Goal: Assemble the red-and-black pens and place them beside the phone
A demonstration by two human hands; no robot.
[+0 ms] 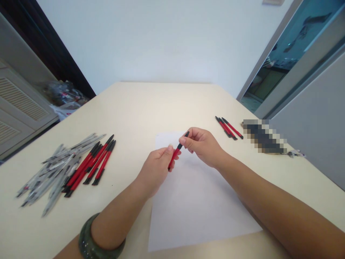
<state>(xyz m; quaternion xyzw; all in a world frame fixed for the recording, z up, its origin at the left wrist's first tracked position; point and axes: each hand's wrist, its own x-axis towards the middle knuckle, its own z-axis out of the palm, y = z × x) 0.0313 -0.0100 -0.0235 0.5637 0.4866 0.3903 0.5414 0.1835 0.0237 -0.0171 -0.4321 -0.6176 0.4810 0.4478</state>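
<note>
Between my two hands is a red pen with black ends, held at a slant above a white sheet of paper. My left hand is closed round its lower red barrel, thumb on top. The fingers of my right hand pinch the black upper end. To the left lie several red and black pens in a loose bunch. Right beside them is a pile of clear pen parts or refills, too blurred to tell exactly. Three or so more red pens lie off to the right.
A pixelated dark object lies at the table's right edge. The pale table meets a white wall at the back. Plastic bags stand beyond the left edge, and a doorway opens at the right.
</note>
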